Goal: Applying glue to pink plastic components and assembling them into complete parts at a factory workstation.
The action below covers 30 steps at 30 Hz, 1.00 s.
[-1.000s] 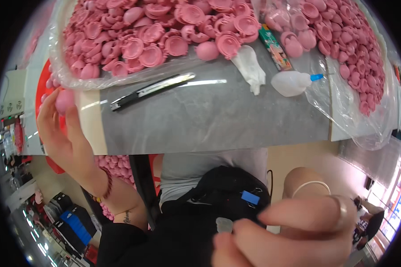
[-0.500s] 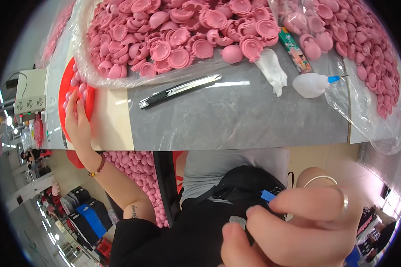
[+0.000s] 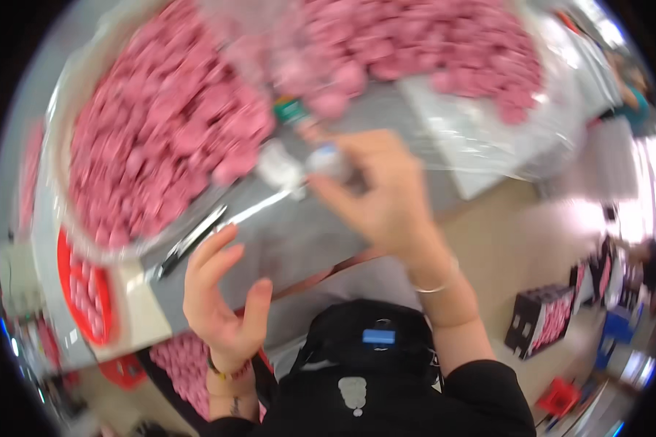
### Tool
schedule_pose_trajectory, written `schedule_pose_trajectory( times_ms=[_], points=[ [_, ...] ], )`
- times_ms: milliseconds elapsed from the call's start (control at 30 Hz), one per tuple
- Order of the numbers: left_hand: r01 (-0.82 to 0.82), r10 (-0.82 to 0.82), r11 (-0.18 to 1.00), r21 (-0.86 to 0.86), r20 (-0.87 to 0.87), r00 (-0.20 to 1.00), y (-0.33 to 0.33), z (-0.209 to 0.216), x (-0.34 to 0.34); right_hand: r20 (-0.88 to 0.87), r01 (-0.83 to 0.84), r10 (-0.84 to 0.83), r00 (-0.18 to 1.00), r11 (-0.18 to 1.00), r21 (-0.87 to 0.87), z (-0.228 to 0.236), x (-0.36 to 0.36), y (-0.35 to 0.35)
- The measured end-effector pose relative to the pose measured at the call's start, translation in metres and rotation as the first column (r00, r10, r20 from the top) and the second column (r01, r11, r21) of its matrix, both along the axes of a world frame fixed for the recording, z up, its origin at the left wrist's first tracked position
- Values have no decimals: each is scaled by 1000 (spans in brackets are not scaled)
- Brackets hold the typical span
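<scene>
My right hand [image 3: 390,193] is closed around a small white squeeze bottle [image 3: 328,162] with a blue tip, over the grey tabletop. Motion smears the bottle, and the fingers cover part of it. Just left of it lies a crumpled white tissue-like piece [image 3: 280,166]. A green-ended slim box [image 3: 293,113] sits beyond the bottle. My left hand [image 3: 222,298] hovers at the near table edge, fingers spread and holding nothing. Close to its fingertips is a black and silver utility knife [image 3: 191,242].
A large plastic-lined heap of pink moulded pieces [image 3: 160,138] fills the far left; another pink heap [image 3: 430,44] lies far right on clear plastic. A red tray [image 3: 87,291] holds small pink balls. Below the table stands a black crate [image 3: 182,371] of pink balls.
My view has turned to the right. My left hand has left the red tray and come toward the middle. My right hand has reached forward from near my body and taken hold of the squeeze bottle.
</scene>
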<state>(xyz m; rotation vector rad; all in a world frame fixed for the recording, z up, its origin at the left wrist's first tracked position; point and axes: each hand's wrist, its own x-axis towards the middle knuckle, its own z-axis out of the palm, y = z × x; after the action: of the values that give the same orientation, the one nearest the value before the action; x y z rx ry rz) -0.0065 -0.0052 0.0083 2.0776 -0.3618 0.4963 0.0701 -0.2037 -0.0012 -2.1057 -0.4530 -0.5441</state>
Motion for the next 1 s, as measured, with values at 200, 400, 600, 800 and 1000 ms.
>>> schedule_pose_trajectory(
  times_ms=[200,400,600,800,1000],
  points=[
    [103,-316,754,-649,-222,922,-67,12,1,72,-369,362,929,901,226,23,-30,-16],
    [40,-573,573,-819,-365,734,-94,-1,-4,66,-16,3,998,982,191,26,-42,-67],
    [-21,-460,421,-907,-233,857,-77,-8,-16,222,-79,84,971,996,-30,14,11,-32],
    [-87,-311,475,-876,-259,914,-70,-8,-35,218,133,-9,976,816,-562,9,17,19],
    [298,-629,537,-789,-139,765,-75,-4,-33,7,46,-47,999,912,-407,13,-18,-42]
  ],
)
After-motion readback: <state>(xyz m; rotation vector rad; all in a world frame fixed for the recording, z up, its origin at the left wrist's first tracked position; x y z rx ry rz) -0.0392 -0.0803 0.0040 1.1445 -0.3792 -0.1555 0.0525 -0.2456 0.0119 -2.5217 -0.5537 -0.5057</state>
